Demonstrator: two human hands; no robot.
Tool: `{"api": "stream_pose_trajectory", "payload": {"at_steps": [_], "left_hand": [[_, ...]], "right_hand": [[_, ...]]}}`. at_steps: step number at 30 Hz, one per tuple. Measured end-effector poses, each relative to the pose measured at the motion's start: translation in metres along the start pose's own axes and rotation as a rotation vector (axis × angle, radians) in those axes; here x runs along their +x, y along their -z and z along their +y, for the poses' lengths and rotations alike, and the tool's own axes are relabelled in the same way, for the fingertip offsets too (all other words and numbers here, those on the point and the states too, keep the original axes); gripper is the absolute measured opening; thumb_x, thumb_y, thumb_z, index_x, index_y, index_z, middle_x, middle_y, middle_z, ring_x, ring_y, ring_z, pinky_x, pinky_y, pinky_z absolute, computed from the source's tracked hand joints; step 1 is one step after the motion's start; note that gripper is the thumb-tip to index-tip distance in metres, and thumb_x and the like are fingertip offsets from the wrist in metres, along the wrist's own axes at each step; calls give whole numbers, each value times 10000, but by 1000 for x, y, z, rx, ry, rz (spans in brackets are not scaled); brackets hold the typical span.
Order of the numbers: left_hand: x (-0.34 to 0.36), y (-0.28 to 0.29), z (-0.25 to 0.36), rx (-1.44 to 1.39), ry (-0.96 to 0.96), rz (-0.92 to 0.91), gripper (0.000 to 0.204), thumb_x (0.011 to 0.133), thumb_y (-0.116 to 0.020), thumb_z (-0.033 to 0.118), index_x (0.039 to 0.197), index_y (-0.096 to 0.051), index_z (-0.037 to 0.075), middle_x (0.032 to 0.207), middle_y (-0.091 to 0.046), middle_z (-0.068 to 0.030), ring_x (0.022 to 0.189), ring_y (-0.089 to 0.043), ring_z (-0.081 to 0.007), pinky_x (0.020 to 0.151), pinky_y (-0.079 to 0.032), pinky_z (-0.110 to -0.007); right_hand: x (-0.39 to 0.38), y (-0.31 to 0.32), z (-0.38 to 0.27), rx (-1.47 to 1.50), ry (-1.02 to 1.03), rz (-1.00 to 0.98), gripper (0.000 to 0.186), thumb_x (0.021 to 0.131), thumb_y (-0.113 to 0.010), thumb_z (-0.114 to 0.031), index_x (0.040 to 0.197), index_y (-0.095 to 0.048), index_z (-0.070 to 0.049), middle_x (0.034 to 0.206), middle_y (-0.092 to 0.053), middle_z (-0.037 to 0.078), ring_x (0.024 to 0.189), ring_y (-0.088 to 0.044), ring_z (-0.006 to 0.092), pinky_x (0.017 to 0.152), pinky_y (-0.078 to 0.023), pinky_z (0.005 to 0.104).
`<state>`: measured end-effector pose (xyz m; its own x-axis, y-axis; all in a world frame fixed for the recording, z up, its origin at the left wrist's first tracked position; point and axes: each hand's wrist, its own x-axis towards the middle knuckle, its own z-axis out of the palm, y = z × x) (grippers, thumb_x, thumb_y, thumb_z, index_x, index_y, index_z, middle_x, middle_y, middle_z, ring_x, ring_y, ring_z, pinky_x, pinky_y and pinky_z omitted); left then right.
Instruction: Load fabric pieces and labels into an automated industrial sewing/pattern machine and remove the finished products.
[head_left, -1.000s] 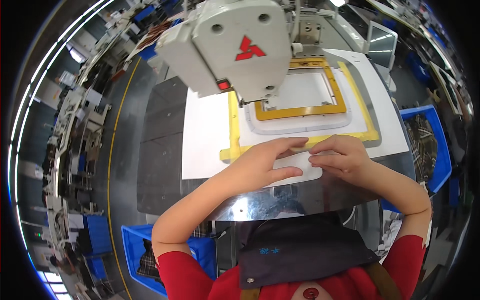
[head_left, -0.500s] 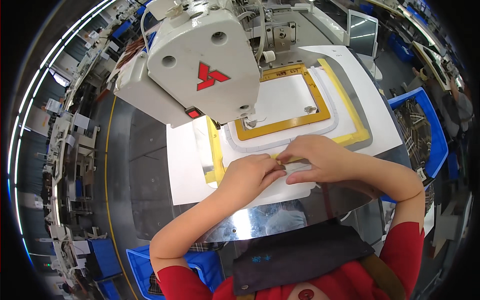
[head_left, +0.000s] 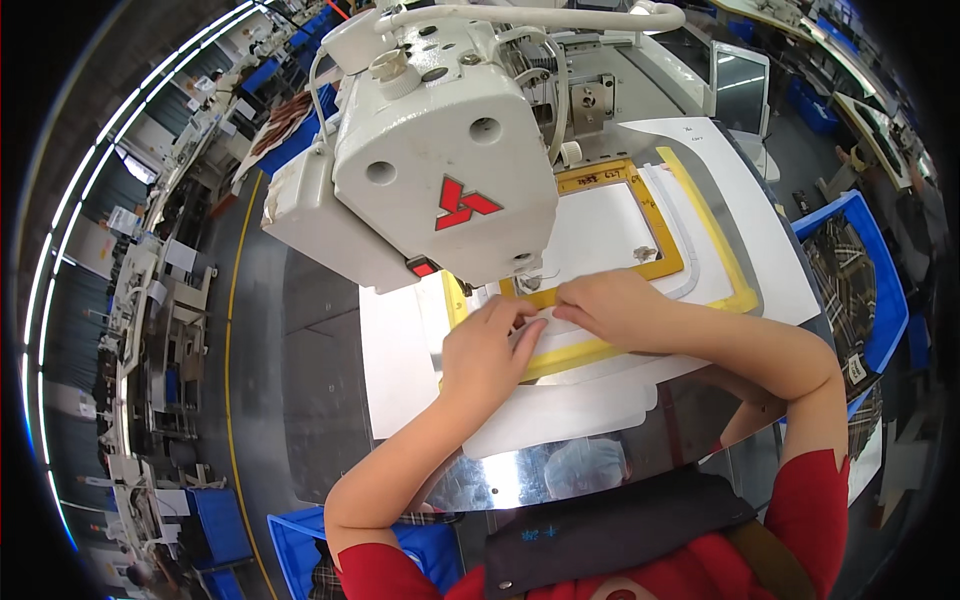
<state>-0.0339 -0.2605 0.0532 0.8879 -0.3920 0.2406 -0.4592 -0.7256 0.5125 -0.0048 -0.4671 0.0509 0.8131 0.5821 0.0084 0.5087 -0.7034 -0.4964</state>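
Observation:
Both my hands work over a white template sheet (head_left: 395,395) edged with yellow tape (head_left: 575,357), under a white sewing machine head (head_left: 430,170). My left hand (head_left: 485,345) rests near the front left corner of a brownish-yellow rectangular frame (head_left: 660,225); its fingers are bent, with the thumb apart from them. My right hand (head_left: 615,312) reaches across to the frame's near edge, thumb and fingers pinched together. What lies in that pinch is too small to make out. White material fills the frame, with a small grey patch (head_left: 645,254) in its near right corner.
A blue bin (head_left: 885,300) of plaid fabric stands at the right, another blue bin (head_left: 295,535) at the lower left. The shiny metal table edge (head_left: 500,480) lies nearest me. A monitor (head_left: 740,90) stands at the back right. Workbenches line the far left.
Both hands have moved away from me, from the near tape strip to the frame's near edge. My left thumb and fingers have spread apart. The whole view has shifted slightly.

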Motion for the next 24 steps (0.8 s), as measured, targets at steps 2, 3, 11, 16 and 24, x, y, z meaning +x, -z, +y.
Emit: {"api": "stream_pose_trajectory", "payload": {"at_steps": [2,3,11,16,24], "left_hand": [[-4,0,0,149,-43,141,188,817,-707,207,945,-657,79,923,-658,-60,820,-634,-262,688,-486,-367],[-7,2,0,173,-171,179,184,792,-720,176,938,-664,81,927,-656,-65,816,-631,-260,715,-484,-366],[-6,-12,-7,254,-257,-38,557,854,-653,320,1299,-497,25,1368,-488,-179,1274,-462,-337,1096,-329,-478],[1,-13,-6,188,-294,-67,551,843,-665,313,1282,-511,18,1373,-485,-180,1258,-473,-340,1080,-347,-472],[3,-10,-3,175,-274,-120,573,817,-687,300,1296,-513,37,1391,-473,-168,1258,-466,-334,1069,-339,-455]], "right_hand": [[14,5,5,86,-9,87,311,904,-596,-344,932,-664,-42,847,-670,154,805,-637,350,724,-492,421],[22,10,5,87,-33,85,320,888,-613,-354,906,-672,-39,831,-673,157,802,-640,346,724,-494,417],[37,21,21,46,-174,20,369,817,-681,-399,870,-699,-35,795,-681,157,786,-652,323,733,-502,396],[33,27,28,-5,-191,47,373,813,-685,-405,870,-703,-36,774,-676,162,772,-651,322,736,-502,391],[6,50,42,-39,-347,30,370,795,-712,-414,862,-699,-51,757,-665,151,757,-644,294,706,-492,364]]}}
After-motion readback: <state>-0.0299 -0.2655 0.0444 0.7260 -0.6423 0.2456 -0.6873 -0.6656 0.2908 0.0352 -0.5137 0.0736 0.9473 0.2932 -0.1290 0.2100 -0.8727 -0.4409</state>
